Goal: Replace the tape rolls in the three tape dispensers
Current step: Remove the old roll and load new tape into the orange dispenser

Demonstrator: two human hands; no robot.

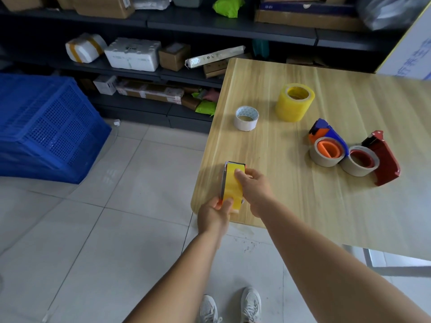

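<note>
Two hands work at the near left corner of the wooden table, right over its edge. Your left hand pinches the near end of the tape dispenser, thumb curled onto its yellow tape; your right hand curls over the top from the right side, forefinger on the yellow band. The dispenser sits at the table's rim, with tiled floor open to its left.

Farther in, a white tape roll stands near the left edge, and a taller yellow tape roll stands well apart to its right. At the right, the blue dispenser and the red dispenser lie touching, each carrying a beige roll. Bare wood lies between them and your hands.

A blue crate sits on the floor to the left. Dark shelves behind hold cardboard boxes and wrapped parcels.
</note>
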